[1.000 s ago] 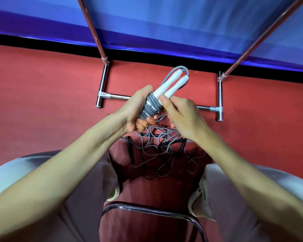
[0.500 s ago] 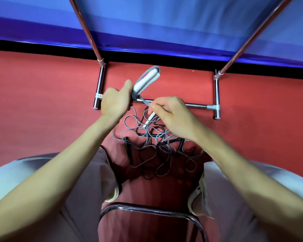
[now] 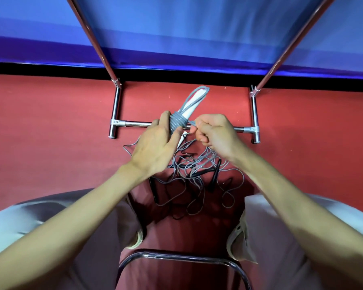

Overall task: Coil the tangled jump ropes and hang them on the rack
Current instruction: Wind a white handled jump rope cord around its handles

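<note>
Containers: there are none here; the ropes lie loose on the red floor (image 3: 50, 143).
Grey jump rope (image 3: 177, 122): partly wound in tight turns around its white handles (image 3: 192, 105), which point up and away from the person; a long loop of the cord runs along the handles to their far tip. The bundle is held in the air in front of the lower crossbar of the rack (image 3: 134, 123).
Left hand (image 3: 155, 147): its grip is closed around the wound bundle, fingers behind it and the thumb pressing on the near side of the turns.
Right hand (image 3: 216, 132): its grip is a narrow pinch on the free grey cord just beside the bundle (the other fingers are curled in toward the palm), with the cord trailing down from the hand to the pile.
Tangled pile (image 3: 189, 181): grey and black cords looped over one another on the floor, with black handles (image 3: 215, 174) among them, between the person's knees and the rack's base.
Rack: a chrome frame standing on the floor, two uprights rising out of view against a blue wall (image 3: 197, 28); no rope hangs on the visible part.
Chair frame (image 3: 176, 257): a chrome tube curving at the bottom, between the legs.
</note>
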The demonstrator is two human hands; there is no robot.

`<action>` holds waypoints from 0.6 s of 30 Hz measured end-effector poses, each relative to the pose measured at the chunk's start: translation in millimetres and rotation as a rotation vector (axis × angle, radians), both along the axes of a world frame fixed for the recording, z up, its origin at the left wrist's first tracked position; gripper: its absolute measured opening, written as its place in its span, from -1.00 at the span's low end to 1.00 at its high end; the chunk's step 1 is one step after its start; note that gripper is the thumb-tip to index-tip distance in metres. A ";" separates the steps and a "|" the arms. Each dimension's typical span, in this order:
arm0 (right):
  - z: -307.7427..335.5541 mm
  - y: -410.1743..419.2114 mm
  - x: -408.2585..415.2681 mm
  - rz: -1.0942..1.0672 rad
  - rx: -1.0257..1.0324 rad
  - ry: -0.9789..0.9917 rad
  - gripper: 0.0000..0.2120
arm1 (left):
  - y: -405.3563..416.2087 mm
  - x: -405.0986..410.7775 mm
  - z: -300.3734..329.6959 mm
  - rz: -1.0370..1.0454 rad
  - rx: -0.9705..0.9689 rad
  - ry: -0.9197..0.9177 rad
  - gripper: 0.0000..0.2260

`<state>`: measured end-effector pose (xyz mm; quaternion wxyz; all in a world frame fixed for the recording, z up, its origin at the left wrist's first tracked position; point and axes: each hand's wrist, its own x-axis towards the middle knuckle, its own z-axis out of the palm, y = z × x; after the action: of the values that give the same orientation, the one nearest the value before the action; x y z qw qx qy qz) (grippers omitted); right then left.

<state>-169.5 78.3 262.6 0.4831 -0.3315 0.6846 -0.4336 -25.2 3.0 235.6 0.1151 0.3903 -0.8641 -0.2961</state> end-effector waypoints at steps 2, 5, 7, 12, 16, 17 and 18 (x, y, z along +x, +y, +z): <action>0.5 0.7 -2.8 -0.020 0.010 -0.001 -0.72 | -7.0 0.3 -2.8 -0.033 -0.068 0.027 -0.63; -0.8 -0.4 -2.6 -0.032 0.036 0.013 -0.68 | -12.1 1.4 -1.1 -0.047 -0.120 0.091 -0.60; -1.9 -1.4 -2.4 -0.061 0.056 0.005 -0.67 | -13.6 3.2 0.4 -0.043 -0.115 0.119 -0.61; -0.3 3.2 2.4 -0.034 0.159 -0.116 -0.69 | -5.6 5.9 -5.2 -0.123 -0.279 0.029 -0.59; 4.2 0.8 0.0 -0.088 0.291 -0.228 -0.39 | 7.5 4.7 -7.6 -0.203 -0.483 0.017 -0.59; 4.2 -0.1 -1.3 -0.124 0.315 -0.230 -0.40 | 9.7 4.4 -7.6 -0.220 -0.528 0.024 -0.62; 3.1 -0.3 -2.6 -0.162 0.325 -0.233 -0.45 | 11.0 4.1 -7.7 -0.229 -0.558 0.033 -0.65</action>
<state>-172.1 78.0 265.7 0.5694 -0.1408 0.7096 -0.3905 -21.1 14.0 227.8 0.1978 0.2387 -0.9485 -0.0646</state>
